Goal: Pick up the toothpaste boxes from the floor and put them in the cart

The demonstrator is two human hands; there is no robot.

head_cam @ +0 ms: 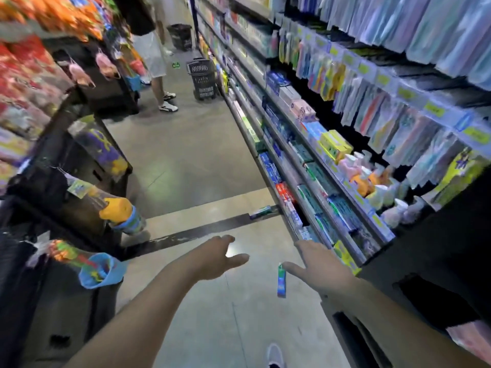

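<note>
A blue and green toothpaste box (281,280) lies on the grey floor between my two hands, just left of my right thumb. A second, green toothpaste box (261,212) rests farther up the aisle beside the base of the right shelf. My left hand (218,257) hovers over the floor with fingers spread and holds nothing. My right hand (317,265) reaches forward, fingers straight, also holding nothing. A black wheeled shopping basket (202,78) stands far up the aisle against the right shelving.
Shelves (305,166) of toothpaste and toothbrushes run along the right. Dark display stands with toys and snacks (79,166) line the left. A person (156,62) stands far up the aisle near another black bin (180,35). My shoe (275,354) shows at the bottom.
</note>
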